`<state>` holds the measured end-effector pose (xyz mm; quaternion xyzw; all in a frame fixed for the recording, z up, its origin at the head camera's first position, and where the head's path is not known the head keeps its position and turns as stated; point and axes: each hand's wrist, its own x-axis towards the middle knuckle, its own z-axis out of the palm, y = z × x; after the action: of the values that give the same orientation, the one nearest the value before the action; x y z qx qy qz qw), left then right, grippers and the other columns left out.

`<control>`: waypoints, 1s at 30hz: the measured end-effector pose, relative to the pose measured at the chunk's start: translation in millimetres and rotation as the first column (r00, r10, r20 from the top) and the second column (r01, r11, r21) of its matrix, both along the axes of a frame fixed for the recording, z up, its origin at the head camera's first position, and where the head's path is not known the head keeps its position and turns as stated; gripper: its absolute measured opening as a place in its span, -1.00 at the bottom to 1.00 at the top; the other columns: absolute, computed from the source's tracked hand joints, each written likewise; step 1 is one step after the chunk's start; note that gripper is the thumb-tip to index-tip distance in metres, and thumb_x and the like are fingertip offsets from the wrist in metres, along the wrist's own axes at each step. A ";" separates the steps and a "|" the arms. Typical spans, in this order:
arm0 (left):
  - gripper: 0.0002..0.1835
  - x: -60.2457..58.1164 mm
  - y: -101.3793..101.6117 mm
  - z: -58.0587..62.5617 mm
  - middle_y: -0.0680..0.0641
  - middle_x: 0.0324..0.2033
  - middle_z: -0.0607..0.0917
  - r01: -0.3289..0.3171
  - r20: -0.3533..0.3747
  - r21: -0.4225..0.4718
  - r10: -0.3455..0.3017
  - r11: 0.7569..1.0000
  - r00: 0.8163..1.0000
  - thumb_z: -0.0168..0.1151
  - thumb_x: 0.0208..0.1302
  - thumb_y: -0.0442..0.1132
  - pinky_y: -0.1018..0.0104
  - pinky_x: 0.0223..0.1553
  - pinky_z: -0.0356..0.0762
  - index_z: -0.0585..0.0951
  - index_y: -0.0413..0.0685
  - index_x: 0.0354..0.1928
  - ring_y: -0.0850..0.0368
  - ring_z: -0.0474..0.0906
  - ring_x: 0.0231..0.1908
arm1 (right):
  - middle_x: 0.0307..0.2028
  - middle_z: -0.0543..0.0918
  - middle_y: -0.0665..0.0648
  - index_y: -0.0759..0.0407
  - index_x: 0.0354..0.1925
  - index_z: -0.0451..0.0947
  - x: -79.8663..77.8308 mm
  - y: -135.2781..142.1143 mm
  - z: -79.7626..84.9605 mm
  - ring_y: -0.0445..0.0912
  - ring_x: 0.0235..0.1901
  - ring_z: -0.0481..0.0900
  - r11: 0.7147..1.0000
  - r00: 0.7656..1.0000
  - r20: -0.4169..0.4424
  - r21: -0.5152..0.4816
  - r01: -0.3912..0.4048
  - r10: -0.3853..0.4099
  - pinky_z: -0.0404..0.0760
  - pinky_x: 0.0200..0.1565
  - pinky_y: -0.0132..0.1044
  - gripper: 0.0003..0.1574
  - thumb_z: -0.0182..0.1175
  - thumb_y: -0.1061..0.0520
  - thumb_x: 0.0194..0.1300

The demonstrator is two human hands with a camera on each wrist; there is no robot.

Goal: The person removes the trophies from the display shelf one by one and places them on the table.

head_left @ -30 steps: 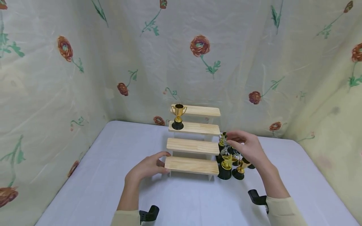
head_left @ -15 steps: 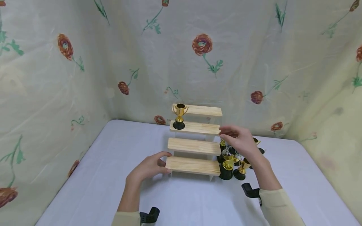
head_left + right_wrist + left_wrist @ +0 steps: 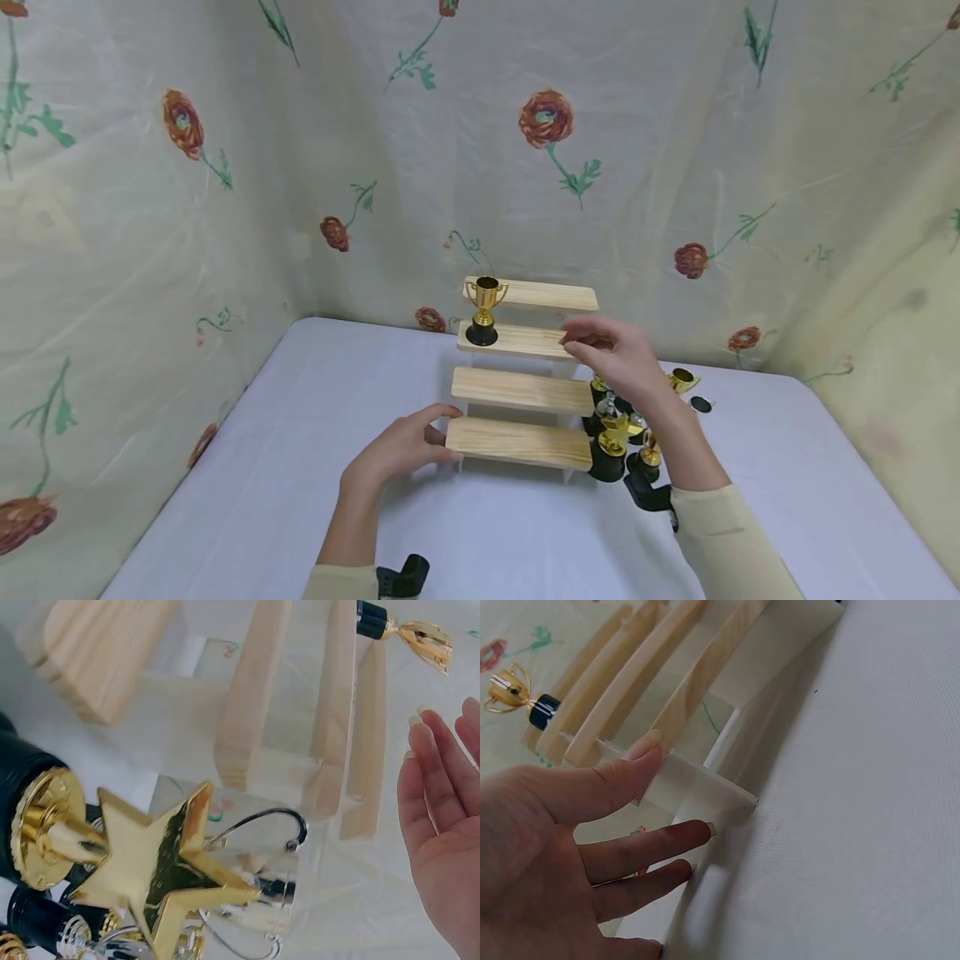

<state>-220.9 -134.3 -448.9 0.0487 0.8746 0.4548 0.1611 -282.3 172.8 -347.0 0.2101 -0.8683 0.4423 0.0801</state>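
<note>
A wooden tiered stand (image 3: 522,442) with clear side supports stands on the table. At its left end my left hand (image 3: 405,443) touches the lowest tier, the thumb (image 3: 641,746) against the board's end and the other fingers stretched out. My right hand (image 3: 622,357), with nothing in it, hovers at the right end of the second tier from the top, fingers slightly bent. A gold cup trophy (image 3: 487,293) with a black base stands upright at that tier's left end. Beside the stand's right side is a cluster of trophies, including a gold star trophy (image 3: 142,859) on a black base.
Another gold cup trophy (image 3: 681,380) is at the cluster's back right, partly behind my right arm. A smaller gold trophy (image 3: 649,454) is at its front. A flower-patterned curtain (image 3: 420,158) hangs behind the white table (image 3: 495,542).
My right hand has moved left from above the trophy cluster to the right end of the second tier from the top. My left hand stays at the stand's left end.
</note>
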 end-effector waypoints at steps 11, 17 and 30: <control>-0.36 0.7 0.5 3.1 -0.01 -0.16 0.77 0.001 -0.006 -0.022 -0.001 1.000 1.000 0.49 0.10 -0.03 0.04 -0.16 0.50 0.49 0.38 0.25 0.08 0.65 -0.16 | -0.11 0.76 0.16 0.10 0.09 0.62 -8.1 -18.5 7.3 -0.06 -0.17 0.68 0.998 0.999 0.011 0.049 -0.036 0.036 0.59 -0.17 -0.39 -0.67 0.25 0.12 0.37; -0.38 1.2 -0.1 4.3 0.01 -0.22 0.75 0.008 -0.004 -0.039 -0.008 0.999 1.000 0.48 0.13 -0.04 0.16 -0.27 0.44 0.48 0.39 0.25 0.09 0.60 -0.26 | -0.11 0.76 0.14 0.07 0.09 0.61 -14.8 -29.1 8.2 -0.06 -0.17 0.69 0.997 0.998 0.029 0.063 -0.051 0.049 0.61 -0.18 -0.33 -0.66 0.26 0.10 0.37; -0.37 0.6 1.5 2.4 0.00 -0.21 0.75 0.005 -0.012 -0.045 -0.005 0.999 1.000 0.48 0.11 -0.03 0.16 -0.30 0.44 0.48 0.42 0.24 0.09 0.60 -0.26 | -0.11 0.74 0.15 0.01 0.09 0.61 -32.2 -34.6 12.5 -0.11 -0.18 0.68 0.999 0.997 0.065 0.024 -0.040 0.038 0.62 -0.15 -0.27 -0.64 0.29 0.01 0.35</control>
<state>-220.3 -132.8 -446.5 0.0501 0.8854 0.4343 0.1580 -314.5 138.2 -334.4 0.2135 -0.8717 0.4393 0.0407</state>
